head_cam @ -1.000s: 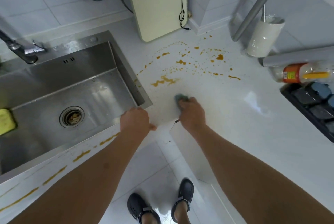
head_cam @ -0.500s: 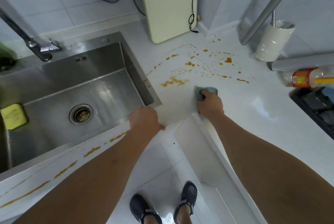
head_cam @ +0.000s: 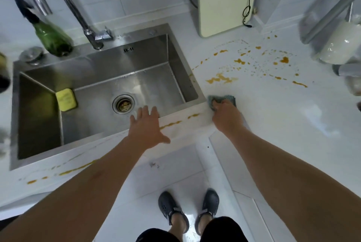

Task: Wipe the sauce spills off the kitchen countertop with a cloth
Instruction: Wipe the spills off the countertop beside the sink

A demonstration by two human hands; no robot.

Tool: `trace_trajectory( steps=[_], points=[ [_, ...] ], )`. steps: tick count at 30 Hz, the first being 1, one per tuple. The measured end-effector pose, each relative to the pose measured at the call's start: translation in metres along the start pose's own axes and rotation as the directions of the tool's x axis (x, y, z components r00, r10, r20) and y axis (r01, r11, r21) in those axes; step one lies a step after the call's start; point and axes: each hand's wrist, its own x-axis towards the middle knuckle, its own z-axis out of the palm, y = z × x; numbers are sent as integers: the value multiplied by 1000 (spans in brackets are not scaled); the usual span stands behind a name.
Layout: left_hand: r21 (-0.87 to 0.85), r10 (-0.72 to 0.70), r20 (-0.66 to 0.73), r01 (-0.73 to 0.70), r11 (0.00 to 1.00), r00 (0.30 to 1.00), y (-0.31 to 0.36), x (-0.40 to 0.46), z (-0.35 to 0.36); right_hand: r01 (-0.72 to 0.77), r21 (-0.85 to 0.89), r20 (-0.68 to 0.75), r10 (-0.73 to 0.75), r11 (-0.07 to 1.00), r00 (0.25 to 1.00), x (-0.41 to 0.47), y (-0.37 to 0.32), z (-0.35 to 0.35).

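Our right hand (head_cam: 226, 113) bunches the cloth (head_cam: 221, 99) against the worktop (head_cam: 273, 116) by the sink (head_cam: 109, 85) corner; our left hand (head_cam: 145, 126) lies spread, fingers straight, on the front ledge. We press flat and sweep outward through the sauce spills (head_cam: 221, 79) beyond, then along the ledge streaks (head_cam: 172, 124), folding to a fresh face.

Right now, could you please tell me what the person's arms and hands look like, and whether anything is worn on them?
Both arms are bare from the frame edge down to the wrists: no sleeves, gloves, watch, bracelets or rings show on the left hand or the right hand. No markings are visible on either forearm. Lower down, dark shorts and dark clogs are worn.
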Motion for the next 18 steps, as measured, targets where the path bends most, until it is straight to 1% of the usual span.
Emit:
trace_trajectory(
  steps=[1, 2, 3, 5, 8, 10, 11, 13, 15, 17, 18],
  points=[
    [29, -30, 35, 29, 999, 999, -7, -2, 1, -57, 17, -27, 58, 998, 998, 0, -2, 2],
    [42, -54, 50, 52, 998, 997, -12, -3, 1, -70, 32, -44, 71, 997, 997, -2, -11, 5],
    [53, -67, 51, 64, 996, 996, -16, -5, 1, -42, 48, -44, 44, 998, 998, -8, -25, 10],
    [80, -68, -4, 69, 994, 998, -17, -10, 0, 90, 56, -18, -89, 994, 996, -24, -52, 21],
    [1, -84, -56, 84, 996, 995, -9, -20, 0, 297, 43, 57, -299, 954, 953, -46, -83, 37],
    [-44, -112, -72, 109, 993, 991, 1, -28, 0, 386, 28, 83, -387, 922, 918, -51, -83, 38],
    [-55, -128, -78, 123, 991, 989, 4, -32, -1, 400, 10, 92, -399, 916, 912, -50, -77, 36],
    [-60, -173, -73, 169, 984, 982, 3, -41, -1, 365, -31, 100, -361, 930, 927, -36, -55, 27],
    [-61, -234, -55, 231, 971, 971, -6, -50, -1, 264, -67, 74, -260, 962, 963, -16, -28, 16],
    [-97, -311, -51, 305, 947, 949, -21, -61, -2, 165, -88, 39, -162, 982, 986, 1, -7, 5],
    [-122, -340, -48, 332, 935, 939, -27, -65, -3, 110, -82, 43, -107, 991, 993, 8, 0, 1]
  ],
)
